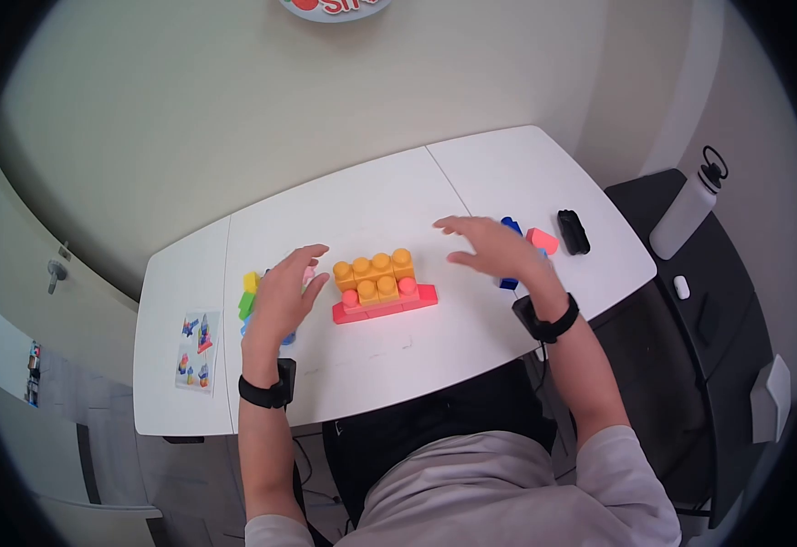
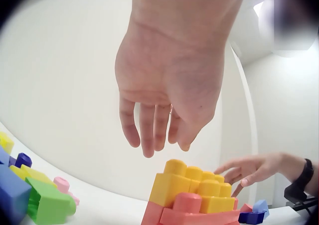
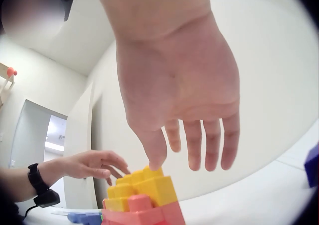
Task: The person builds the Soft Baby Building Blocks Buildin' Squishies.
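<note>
A stepped build of toy building blocks (image 1: pixel 376 284) stands near the middle of the white table, with yellow blocks (image 2: pixel 172 185) on top of a red base (image 3: pixel 172 215). My left hand (image 1: pixel 284 292) hovers to its left, above some loose blocks, fingers relaxed and holding nothing. To the right of the build, my right hand (image 1: pixel 494 248) is held in the air with its fingers spread and nothing in it. In both wrist views the palms (image 2: pixel 159 70) face the build with loosely extended fingers, apart from the blocks.
Loose green (image 1: pixel 247 304), yellow, blue and pink blocks lie on the left, partly behind my left hand. Beside them is a picture sheet (image 1: pixel 198 351). On the right are blue blocks, a red block (image 1: pixel 543 241) and a black case (image 1: pixel 574 232). A white bottle (image 1: pixel 686 217) stands on the dark side table.
</note>
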A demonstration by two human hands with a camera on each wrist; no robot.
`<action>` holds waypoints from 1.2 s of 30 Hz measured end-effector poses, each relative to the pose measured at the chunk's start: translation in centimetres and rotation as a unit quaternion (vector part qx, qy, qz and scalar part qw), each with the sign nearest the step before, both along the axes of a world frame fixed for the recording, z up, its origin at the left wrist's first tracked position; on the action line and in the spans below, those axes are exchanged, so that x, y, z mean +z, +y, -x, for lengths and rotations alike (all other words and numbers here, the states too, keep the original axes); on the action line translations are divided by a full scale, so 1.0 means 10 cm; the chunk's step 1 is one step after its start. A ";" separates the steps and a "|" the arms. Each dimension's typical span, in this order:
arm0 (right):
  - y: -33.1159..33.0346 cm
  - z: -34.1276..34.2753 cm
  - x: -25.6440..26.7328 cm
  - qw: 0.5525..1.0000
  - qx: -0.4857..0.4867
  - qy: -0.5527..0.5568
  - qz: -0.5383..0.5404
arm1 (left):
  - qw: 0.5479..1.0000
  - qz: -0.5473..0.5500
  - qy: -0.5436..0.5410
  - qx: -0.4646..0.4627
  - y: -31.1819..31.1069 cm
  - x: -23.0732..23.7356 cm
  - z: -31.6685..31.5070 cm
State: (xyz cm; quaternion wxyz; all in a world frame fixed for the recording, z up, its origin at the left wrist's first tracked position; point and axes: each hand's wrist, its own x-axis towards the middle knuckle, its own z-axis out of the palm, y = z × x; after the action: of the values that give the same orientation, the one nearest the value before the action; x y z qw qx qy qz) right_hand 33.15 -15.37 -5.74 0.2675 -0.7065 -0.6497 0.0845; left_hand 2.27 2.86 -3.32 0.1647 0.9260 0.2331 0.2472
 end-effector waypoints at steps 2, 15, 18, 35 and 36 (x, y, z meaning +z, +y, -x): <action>-0.09 -0.13 0.09 0.999 -0.027 -0.021 0.014 | 1.000 -0.002 -0.005 0.004 -0.01 0.07 0.04; -0.22 -0.56 -0.15 0.967 -0.186 -0.074 0.160 | 0.999 -0.039 0.022 -0.019 -0.20 0.24 0.08; -0.21 -0.55 -0.14 0.968 -0.177 -0.066 0.165 | 0.999 -0.042 0.029 -0.019 -0.18 0.18 0.06; -0.19 -0.40 -0.01 0.980 -0.161 -0.058 0.103 | 0.977 -0.108 0.029 -0.184 -0.70 0.13 -0.12; -0.20 -0.41 0.00 0.978 -0.158 -0.060 0.121 | 0.980 -0.100 0.038 -0.165 -0.64 0.15 -0.08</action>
State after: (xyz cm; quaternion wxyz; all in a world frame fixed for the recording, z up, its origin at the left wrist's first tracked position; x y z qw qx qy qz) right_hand 37.21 -17.34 -5.77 0.1510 -0.8311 -0.5296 0.0768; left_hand 3.07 -3.56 -1.78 0.1005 0.9723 0.0567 0.2035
